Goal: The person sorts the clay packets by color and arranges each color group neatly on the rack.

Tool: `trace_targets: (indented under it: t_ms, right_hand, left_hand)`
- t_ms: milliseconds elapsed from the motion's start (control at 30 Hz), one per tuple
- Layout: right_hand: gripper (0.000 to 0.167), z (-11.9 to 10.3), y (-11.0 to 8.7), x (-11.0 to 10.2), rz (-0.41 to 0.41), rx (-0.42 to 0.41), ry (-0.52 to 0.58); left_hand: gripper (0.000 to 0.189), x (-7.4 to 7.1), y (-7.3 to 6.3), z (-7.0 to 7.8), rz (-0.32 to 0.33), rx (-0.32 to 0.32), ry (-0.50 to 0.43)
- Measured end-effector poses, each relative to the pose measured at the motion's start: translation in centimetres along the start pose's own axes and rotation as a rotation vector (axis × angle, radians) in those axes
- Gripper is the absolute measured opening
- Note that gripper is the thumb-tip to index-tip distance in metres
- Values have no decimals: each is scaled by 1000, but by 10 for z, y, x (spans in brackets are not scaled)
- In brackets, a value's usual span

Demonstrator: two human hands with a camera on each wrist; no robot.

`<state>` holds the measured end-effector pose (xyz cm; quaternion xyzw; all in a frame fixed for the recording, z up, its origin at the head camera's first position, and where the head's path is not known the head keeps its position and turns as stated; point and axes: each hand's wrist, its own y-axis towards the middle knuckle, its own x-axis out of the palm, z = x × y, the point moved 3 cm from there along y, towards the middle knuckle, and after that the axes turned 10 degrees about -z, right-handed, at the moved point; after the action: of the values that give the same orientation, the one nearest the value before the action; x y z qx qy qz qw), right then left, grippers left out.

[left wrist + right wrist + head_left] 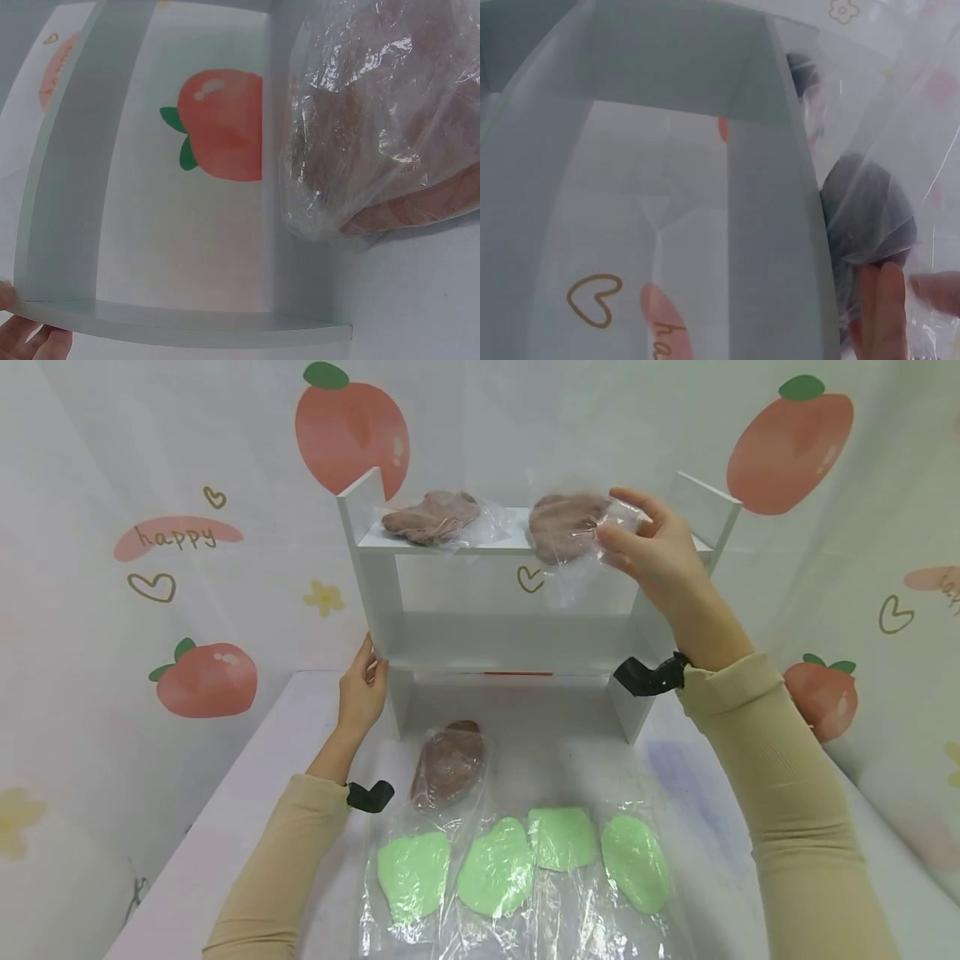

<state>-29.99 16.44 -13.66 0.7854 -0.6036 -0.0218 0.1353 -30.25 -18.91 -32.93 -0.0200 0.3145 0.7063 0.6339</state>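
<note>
My right hand [660,547] pinches the right edge of a clear plastic bag with a brown lump [564,527] between thumb and fingers, at the top board's front edge. In the right wrist view this bagged lump [870,210] appears beside the board. Another bagged brown lump [433,518] lies on the left of the same board. Down at the left, my left hand [363,693] grips the side panel of the white shelf [517,643], thumb at its front edge. The left wrist view shows its fingers [52,345] at the panel's edge.
Below the shelf, a third bagged brown lump [452,762] lies on the white table [225,827]. Nearer me is a row of several bagged light-green flat pieces [495,868]. A white curtain with fruit prints [525,427] hangs behind and at both sides.
</note>
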Motion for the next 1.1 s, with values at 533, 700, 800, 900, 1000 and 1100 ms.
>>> trace_targets:
  t_ms: [533,700,800,900,1000,1100]
  right_hand:
    - [65,3,33,22,84,68,-314]
    - [59,5,36,24,78,82,-305]
    - [58,5,38,24,68,107,-309]
    - [60,5,38,23,50,131,-327]
    - [65,4,37,21,33,150,-327]
    - [68,3,33,18,24,157,-297]
  left_hand:
    - [54,0,0,0,-2,-8,0]
    - [54,1,1,-1,-8,-8,8]
    - [54,1,1,-1,-11,-9,7]
    - [54,1,1,-1,-15,-12,4]
    - [54,1,1,-2,-16,-12,2]
    - [54,2,2,-2,-11,-10,2]
